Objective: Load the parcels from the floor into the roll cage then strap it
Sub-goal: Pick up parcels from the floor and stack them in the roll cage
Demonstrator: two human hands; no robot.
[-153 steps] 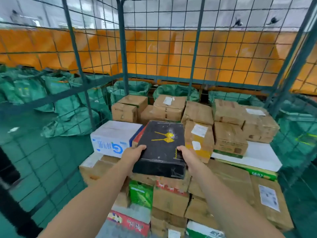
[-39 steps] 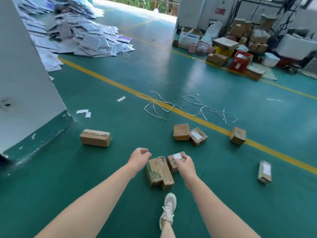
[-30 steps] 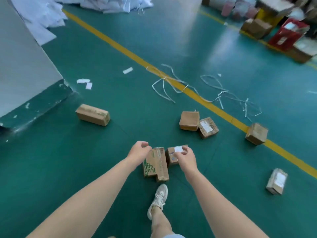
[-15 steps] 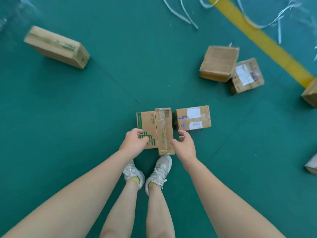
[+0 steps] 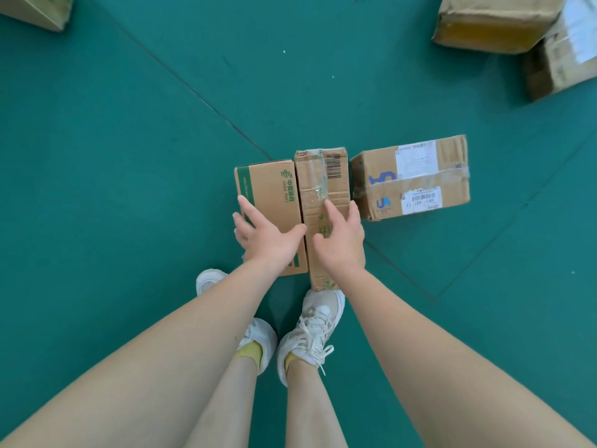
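Observation:
A cardboard parcel with green print (image 5: 274, 195) lies on the green floor just ahead of my shoes. Its taped top face with a barcode (image 5: 323, 179) points right. My left hand (image 5: 266, 236) lies over its left side with fingers spread and straight. My right hand (image 5: 340, 239) rests on the taped face, fingers extended. A second parcel with white labels and blue print (image 5: 412, 179) sits right beside it, close to my right fingers. The roll cage is out of view.
Two more brown parcels (image 5: 494, 21) (image 5: 562, 56) lie at the top right, and the corner of another (image 5: 35, 11) shows at the top left. My white shoes (image 5: 310, 328) stand right behind the green-print parcel. Floor seams cross the green surface.
I have bent down closer to the floor, so the parcels look larger. Both hands have gone from loosely curled near the parcel to spread flat on it.

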